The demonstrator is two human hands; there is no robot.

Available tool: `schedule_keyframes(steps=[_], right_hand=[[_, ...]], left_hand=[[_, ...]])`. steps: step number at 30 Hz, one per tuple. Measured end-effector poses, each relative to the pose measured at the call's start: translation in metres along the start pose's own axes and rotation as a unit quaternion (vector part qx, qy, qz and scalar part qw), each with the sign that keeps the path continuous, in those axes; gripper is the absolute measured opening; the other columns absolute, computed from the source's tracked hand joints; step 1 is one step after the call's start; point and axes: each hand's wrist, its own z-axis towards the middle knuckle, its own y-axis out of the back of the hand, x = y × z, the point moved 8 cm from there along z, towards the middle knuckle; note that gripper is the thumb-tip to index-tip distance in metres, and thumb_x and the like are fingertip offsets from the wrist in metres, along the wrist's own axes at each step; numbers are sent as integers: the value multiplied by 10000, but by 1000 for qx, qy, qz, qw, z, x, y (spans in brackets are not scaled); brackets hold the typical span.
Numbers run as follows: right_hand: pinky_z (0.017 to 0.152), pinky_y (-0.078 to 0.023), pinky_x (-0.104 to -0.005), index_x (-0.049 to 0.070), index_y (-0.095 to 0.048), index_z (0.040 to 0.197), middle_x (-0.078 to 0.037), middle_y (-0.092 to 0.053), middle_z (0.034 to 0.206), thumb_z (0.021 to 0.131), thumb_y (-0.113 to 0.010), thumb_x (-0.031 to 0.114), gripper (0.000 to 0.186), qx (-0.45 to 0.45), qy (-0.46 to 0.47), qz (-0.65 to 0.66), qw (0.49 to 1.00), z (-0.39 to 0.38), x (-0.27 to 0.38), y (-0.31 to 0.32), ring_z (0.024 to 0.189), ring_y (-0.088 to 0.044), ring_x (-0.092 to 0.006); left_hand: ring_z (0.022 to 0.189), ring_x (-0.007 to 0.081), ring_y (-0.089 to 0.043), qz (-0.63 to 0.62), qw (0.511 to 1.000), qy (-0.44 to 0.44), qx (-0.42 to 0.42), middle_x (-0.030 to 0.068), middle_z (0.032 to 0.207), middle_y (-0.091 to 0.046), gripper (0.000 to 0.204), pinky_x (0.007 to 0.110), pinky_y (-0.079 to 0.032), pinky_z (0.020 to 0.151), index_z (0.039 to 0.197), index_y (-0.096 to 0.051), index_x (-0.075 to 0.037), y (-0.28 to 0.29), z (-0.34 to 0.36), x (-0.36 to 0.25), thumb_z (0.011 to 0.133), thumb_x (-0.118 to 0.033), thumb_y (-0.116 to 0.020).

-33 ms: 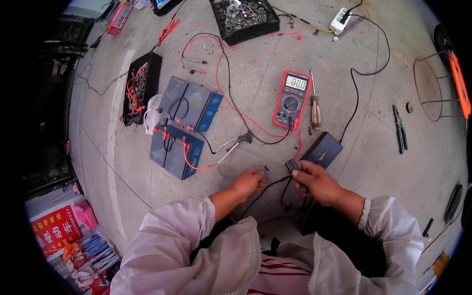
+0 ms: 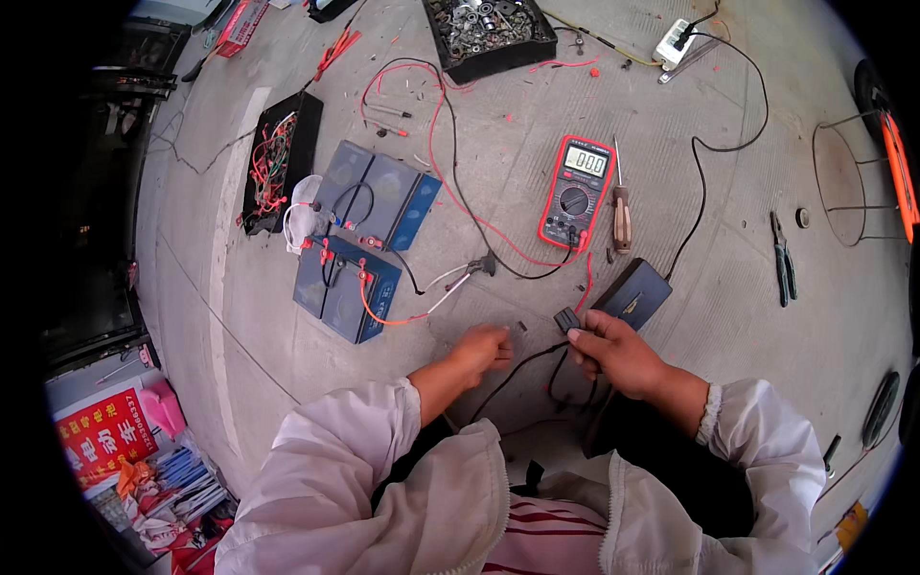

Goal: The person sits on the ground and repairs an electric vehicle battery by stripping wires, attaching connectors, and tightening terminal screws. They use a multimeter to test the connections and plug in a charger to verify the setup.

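Note:
My right hand (image 2: 618, 353) pinches a small black plug connector (image 2: 566, 319) between thumb and fingers, with black cable (image 2: 522, 369) running below it. Just beyond that hand lies a black charger box (image 2: 632, 297) on the floor. My left hand (image 2: 481, 352) is closed, fingers curled; whatever may be inside is hidden. A tiny dark piece (image 2: 522, 326) lies beside it. Ahead is a red multimeter (image 2: 578, 192), its display lit and leads plugged in. Two blue-grey batteries (image 2: 379, 192) stand to the left, wired with red terminals and a white-sleeved lead connector (image 2: 482, 264).
Right of the multimeter lies a screwdriver (image 2: 622, 216), with pliers (image 2: 783, 259) and a tape roll (image 2: 802, 218) farther off. Black trays hold hardware (image 2: 494, 69) and wire scraps (image 2: 305, 139). A white power strip (image 2: 675, 43) sits far right. Test probes (image 2: 385, 128) lie behind the batteries.
The view has shifted slightly, so floor things sit a little farther right. Both hands keep nearly the same pose, and the plug connector stays in my right hand.

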Motion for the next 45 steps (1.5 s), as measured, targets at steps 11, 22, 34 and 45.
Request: schedule_keyframes(steps=[11, 22, 34, 45], right_hand=[[608, -416, -240, 11, -586, 1156, 5, -565, 801, 1009, -560, 186, 230, 56, -4, -43, 998, 14, 6, 2, 672, -495, -73], [605, -379, -261, 95, -573, 1002, 1, -531, 754, 1006, -569, 294, 199, 144, -67, -26, 987, -6, 12, -43, 659, -476, -121], [540, -322, -242, 30, -571, 1288, 12, -499, 788, 1018, -541, 317, 395, 224, -15, -102, 969, 25, 24, -87, 647, -425, -87], [549, -344, -237, 63, -410, 1469, 10, -453, 743, 1033, -524, 288, 504, 278, -13, -101, 955, 27, 20, -81, 630, -407, -94]], left_hand=[[910, 214, -550, -420, 883, -104, -182, 40, 1014, -545, 331, 385, -538, 819, 1131, -567, -101, -15, 69, -60, 939, -344, -685], [703, 83, -556, -453, 859, -230, 56, -47, 771, -580, 203, 286, -491, 676, 894, -594, -157, -34, 61, -65, 965, -343, -636], [651, 194, -582, -370, 909, -159, 111, 29, 769, -650, 246, 344, -471, 586, 861, -633, -135, -11, 64, -58, 973, -332, -537], [680, 206, -627, -404, 877, -190, 179, 46, 791, -670, 261, 369, -519, 614, 923, -611, -137, -14, 67, -63, 982, -375, -524]])
